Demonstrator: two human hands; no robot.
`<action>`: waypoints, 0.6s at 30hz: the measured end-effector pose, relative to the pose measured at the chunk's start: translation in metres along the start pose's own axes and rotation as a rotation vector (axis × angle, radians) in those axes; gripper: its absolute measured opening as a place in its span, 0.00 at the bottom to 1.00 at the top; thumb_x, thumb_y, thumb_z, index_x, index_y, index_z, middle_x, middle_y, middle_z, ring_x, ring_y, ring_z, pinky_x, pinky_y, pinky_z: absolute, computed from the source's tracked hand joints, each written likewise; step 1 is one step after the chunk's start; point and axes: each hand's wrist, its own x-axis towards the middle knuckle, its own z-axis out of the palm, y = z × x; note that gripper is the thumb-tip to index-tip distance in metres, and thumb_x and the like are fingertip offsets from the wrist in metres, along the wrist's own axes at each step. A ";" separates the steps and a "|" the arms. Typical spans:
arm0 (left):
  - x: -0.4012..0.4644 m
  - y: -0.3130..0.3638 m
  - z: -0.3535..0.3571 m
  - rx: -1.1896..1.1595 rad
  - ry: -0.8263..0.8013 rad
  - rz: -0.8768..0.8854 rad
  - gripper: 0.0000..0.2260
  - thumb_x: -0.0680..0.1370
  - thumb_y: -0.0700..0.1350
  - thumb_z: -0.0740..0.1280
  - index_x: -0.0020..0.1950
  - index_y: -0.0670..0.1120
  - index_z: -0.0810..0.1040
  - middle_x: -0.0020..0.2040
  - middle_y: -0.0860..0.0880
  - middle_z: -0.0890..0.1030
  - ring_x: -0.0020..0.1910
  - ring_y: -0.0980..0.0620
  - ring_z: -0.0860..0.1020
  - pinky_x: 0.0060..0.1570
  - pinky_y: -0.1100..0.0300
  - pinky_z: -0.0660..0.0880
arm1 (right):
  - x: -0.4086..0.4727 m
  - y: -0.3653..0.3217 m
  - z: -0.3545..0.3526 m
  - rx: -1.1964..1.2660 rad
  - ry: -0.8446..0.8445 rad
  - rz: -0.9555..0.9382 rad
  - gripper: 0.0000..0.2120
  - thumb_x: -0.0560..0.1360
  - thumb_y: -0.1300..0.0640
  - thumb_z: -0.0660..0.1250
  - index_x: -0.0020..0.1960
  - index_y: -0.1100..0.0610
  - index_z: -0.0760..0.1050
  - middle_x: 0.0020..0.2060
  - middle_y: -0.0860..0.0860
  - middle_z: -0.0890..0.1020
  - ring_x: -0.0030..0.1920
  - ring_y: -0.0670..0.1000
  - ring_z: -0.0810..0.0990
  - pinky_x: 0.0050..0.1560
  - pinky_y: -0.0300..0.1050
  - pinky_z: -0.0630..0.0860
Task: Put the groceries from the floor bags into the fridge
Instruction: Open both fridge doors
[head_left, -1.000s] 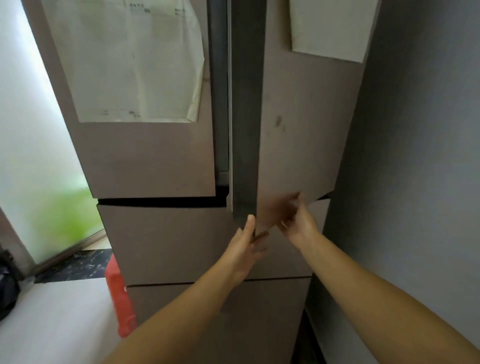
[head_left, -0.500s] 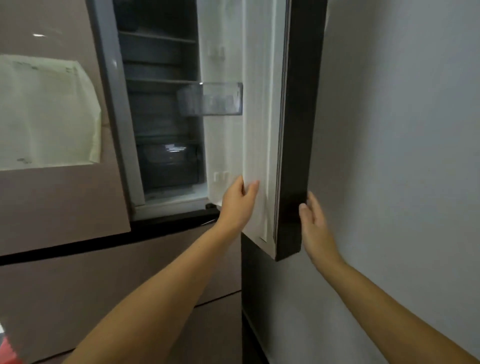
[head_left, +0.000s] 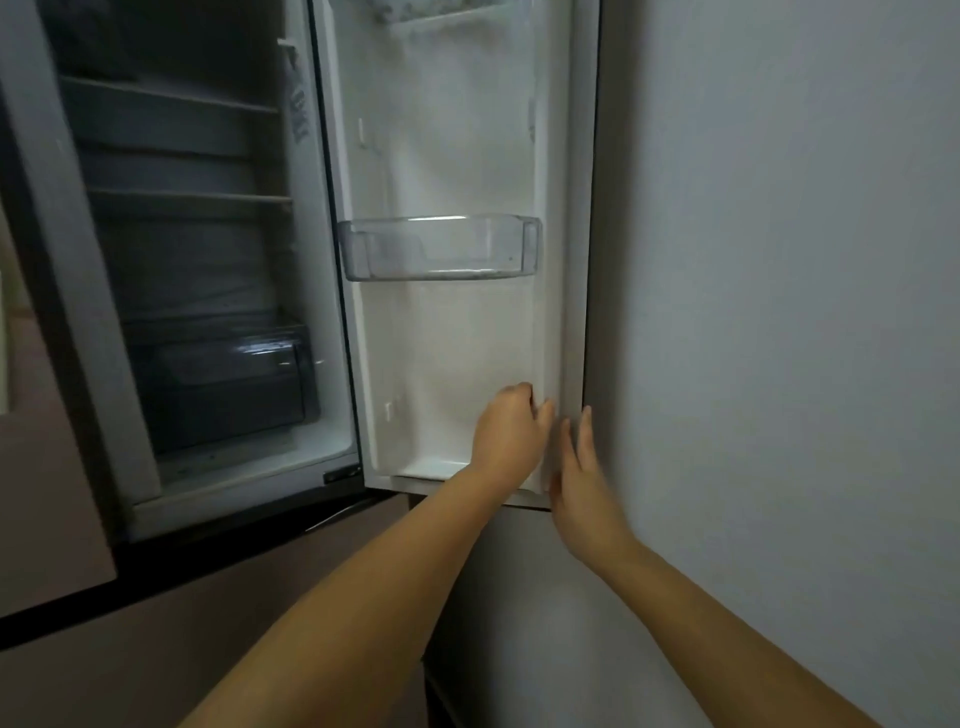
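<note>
Left hand (head_left: 511, 431) grips the white inner edge of the open fridge door (head_left: 457, 364), lower centre; right hand (head_left: 584, 478) beside it, fingers straight — blurred sticker (head_left: 297, 111) upper left, unreadable.

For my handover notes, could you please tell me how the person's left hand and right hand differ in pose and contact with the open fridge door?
The left hand has curled fingers, its grip on the inner edge of the fridge door; the right hand is flat with straight fingers.
The left hand lies over the door's white liner; the right hand sits by its outer edge, next to the wall.
Both are low on the door, below the clear door bin.
</note>
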 end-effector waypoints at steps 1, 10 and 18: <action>0.004 -0.001 0.004 0.004 -0.003 0.009 0.14 0.80 0.50 0.60 0.52 0.39 0.76 0.49 0.42 0.80 0.47 0.44 0.79 0.51 0.49 0.77 | 0.003 0.005 0.000 -0.008 -0.011 0.000 0.35 0.79 0.66 0.56 0.77 0.57 0.38 0.70 0.46 0.27 0.76 0.56 0.56 0.68 0.49 0.69; 0.019 -0.001 0.020 0.037 -0.030 0.000 0.16 0.81 0.49 0.59 0.55 0.37 0.77 0.51 0.40 0.77 0.48 0.40 0.78 0.52 0.49 0.76 | 0.021 0.026 -0.008 -0.119 -0.111 0.012 0.36 0.78 0.69 0.54 0.77 0.56 0.36 0.75 0.53 0.30 0.75 0.56 0.59 0.51 0.34 0.69; 0.003 -0.016 0.006 -0.173 -0.261 -0.046 0.22 0.82 0.48 0.56 0.74 0.43 0.61 0.69 0.45 0.70 0.68 0.45 0.70 0.67 0.53 0.67 | 0.010 0.020 -0.012 -0.316 -0.140 0.108 0.28 0.79 0.61 0.56 0.77 0.57 0.52 0.77 0.58 0.48 0.74 0.58 0.60 0.67 0.48 0.68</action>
